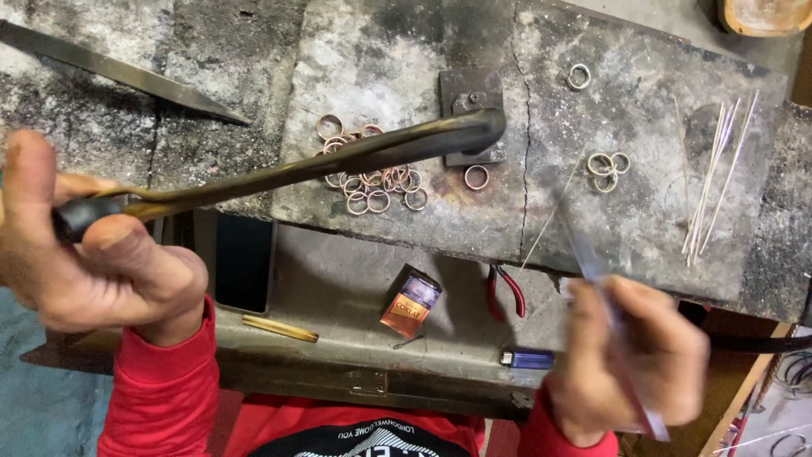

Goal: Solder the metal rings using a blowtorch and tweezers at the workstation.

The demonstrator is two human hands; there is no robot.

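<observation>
Two hands at work. Left hand (93,254), grip clamped on dark torch (338,161), nozzle over ring pile (372,182) mid-surface. Right hand (626,364), grip clamped on blurred tweezers (592,262), near edge. Risk: torch drifting, likely scorching loose rings or nearby wires (710,178).

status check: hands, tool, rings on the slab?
Left hand shut on dark torch pipe, nozzle over ring pile. Right hand shut on thin tweezers, blurred. Wire rods lie right, apart.
</observation>
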